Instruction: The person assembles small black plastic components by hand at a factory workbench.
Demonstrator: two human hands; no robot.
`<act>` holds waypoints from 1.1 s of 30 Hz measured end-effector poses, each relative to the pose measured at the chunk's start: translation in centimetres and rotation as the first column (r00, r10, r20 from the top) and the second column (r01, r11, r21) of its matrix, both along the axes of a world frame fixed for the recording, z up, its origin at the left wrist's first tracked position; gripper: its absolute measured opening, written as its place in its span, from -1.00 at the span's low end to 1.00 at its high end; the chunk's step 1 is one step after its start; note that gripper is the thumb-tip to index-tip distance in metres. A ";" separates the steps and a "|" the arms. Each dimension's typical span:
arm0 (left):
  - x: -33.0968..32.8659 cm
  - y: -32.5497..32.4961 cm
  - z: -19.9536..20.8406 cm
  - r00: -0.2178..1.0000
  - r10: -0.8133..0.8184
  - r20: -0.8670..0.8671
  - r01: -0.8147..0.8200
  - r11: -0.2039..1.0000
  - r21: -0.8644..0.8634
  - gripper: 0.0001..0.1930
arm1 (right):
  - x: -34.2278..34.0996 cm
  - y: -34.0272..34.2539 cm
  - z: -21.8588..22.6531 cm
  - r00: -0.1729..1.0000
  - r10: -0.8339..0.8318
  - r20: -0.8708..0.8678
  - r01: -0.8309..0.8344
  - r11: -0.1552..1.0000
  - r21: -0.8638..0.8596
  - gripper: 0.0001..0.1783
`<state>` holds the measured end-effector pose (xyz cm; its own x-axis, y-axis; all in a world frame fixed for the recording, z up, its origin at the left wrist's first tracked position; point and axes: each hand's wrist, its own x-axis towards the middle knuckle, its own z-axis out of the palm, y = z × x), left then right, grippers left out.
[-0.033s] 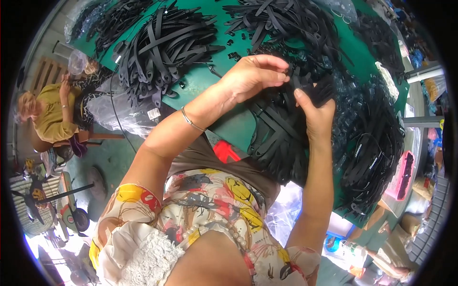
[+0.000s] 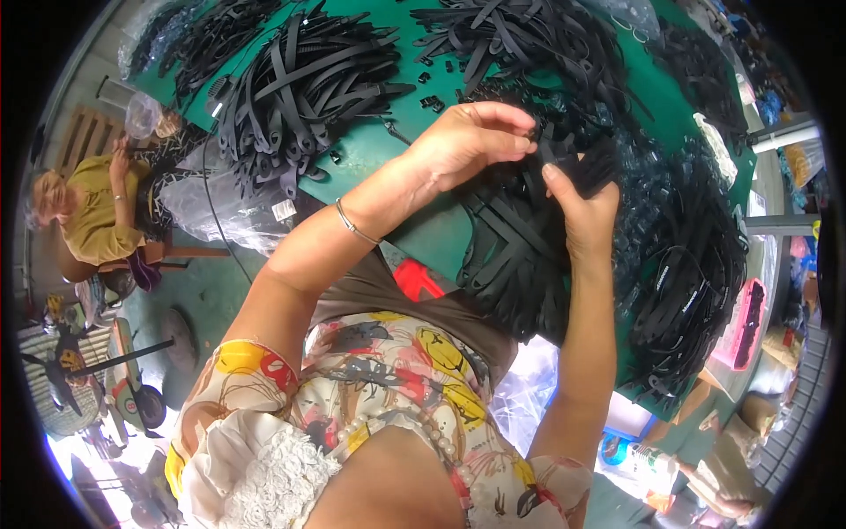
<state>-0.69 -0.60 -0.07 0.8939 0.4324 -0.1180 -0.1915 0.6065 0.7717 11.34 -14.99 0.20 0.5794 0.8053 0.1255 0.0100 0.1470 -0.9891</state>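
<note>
My left hand (image 2: 471,145), with a thin bracelet at its wrist, reaches over the middle of the green table (image 2: 374,150). Its thumb and fingers pinch a small dark piece at the end of a black strap; the piece is too small to name. Beside it, my right hand (image 2: 586,212) is closed round several black straps (image 2: 577,172), its thumb on top and its other fingers mostly hidden. Under both hands a heap of black straps (image 2: 515,238) hangs over the near table edge.
More black strap piles lie at the far left (image 2: 300,88), far middle (image 2: 529,40) and right (image 2: 687,273). Small black buckles (image 2: 432,102) and clear plastic pieces (image 2: 630,238) lie scattered between them. A pink tray (image 2: 738,326) stands at right; another person (image 2: 106,203) sits at left.
</note>
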 end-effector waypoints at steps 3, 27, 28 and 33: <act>0.1 -0.4 0.0 1.000 -0.006 0.009 0.006 0.999 0.045 -0.77 | -0.3 0.1 0.5 1.000 0.001 0.022 -0.001 1.000 0.003 -0.85; 0.7 -0.1 1.1 0.966 -0.036 -0.255 0.202 0.717 0.667 -0.81 | -1.3 0.8 0.3 0.989 -0.057 0.134 0.053 0.998 0.037 -0.73; 0.7 -0.1 1.0 0.972 -0.030 -0.233 0.185 0.707 0.682 -0.81 | -1.2 0.7 0.0 0.990 -0.056 0.132 0.053 0.998 0.033 -0.73; 0.9 -0.6 -0.2 0.982 -0.047 -0.184 0.141 0.828 0.543 -0.85 | -0.4 0.3 -0.7 0.985 -0.063 0.158 0.075 0.995 -0.068 -0.70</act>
<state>0.18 -1.18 -0.30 0.9237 0.3821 -0.0268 -0.0041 0.0799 0.9968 10.94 -14.67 -0.50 0.6120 0.7744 0.1605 0.1718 0.0679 -0.9828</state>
